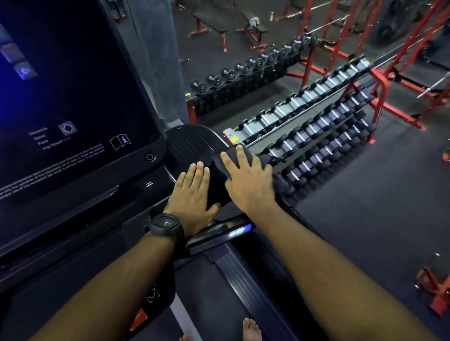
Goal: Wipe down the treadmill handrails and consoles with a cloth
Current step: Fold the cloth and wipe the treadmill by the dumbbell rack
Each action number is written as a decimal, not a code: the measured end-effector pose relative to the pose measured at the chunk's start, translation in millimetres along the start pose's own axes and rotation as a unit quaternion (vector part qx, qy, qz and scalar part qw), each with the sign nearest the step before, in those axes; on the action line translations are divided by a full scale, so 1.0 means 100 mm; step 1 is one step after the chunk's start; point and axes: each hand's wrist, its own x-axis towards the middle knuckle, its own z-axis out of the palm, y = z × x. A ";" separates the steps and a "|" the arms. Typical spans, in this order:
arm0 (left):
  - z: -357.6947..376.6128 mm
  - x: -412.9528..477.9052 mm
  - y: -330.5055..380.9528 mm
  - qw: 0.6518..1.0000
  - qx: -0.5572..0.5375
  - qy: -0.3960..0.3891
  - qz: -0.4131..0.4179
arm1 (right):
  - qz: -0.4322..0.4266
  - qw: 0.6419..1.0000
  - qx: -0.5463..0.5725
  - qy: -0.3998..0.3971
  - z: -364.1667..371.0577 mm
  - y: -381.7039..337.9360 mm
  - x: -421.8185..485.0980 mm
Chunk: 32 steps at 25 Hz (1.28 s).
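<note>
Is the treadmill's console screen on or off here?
On: the console screen glows blue at its left edge and shows lit icons and white text.

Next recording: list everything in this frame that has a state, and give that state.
Console screen: on, with blue icons and text lit.
Cloth: lying on the console's side arm, pinned under the right hand.
Right hand: fingers spread, pressing on the cloth.
Left hand: flat with fingers straight, resting beside the cloth, holding nothing.
Dumbbells: racked.
</note>
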 end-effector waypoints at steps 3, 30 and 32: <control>0.01 -0.01 0.00 1.000 0.012 0.014 0.002 | -0.024 0.999 -0.023 0.044 0.13 0.14 -0.25; 0.03 -0.10 0.56 0.991 -0.020 -0.028 -0.132 | -0.044 0.997 0.057 0.040 0.13 0.12 0.15; 0.01 -0.12 0.58 0.992 -0.027 -0.034 -0.117 | -0.028 0.994 0.104 -0.017 -0.01 0.12 0.25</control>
